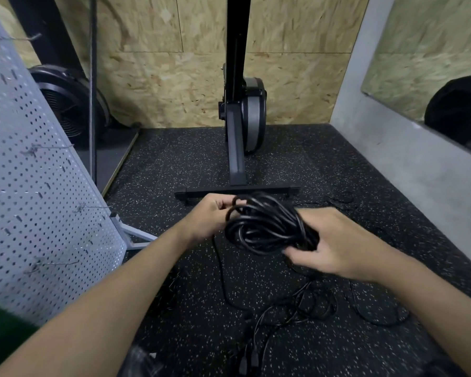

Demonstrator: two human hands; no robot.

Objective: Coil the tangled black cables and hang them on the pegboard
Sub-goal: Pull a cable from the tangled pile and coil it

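Observation:
A bundle of coiled black cable hangs in the air between both hands, above the floor. My right hand grips the right side of the coil, fingers curled under it. My left hand pinches a loop at the coil's upper left. A strand drops from the bundle to more tangled black cables lying on the floor below, with plug ends near the bottom edge. The grey pegboard stands at the left, with several thin wire hooks sticking out.
A black rowing machine stands upright on its base bar just beyond my hands. A fan wheel sits behind the pegboard. The pegboard's white foot reaches onto the speckled rubber floor. A grey wall with a mirror runs along the right.

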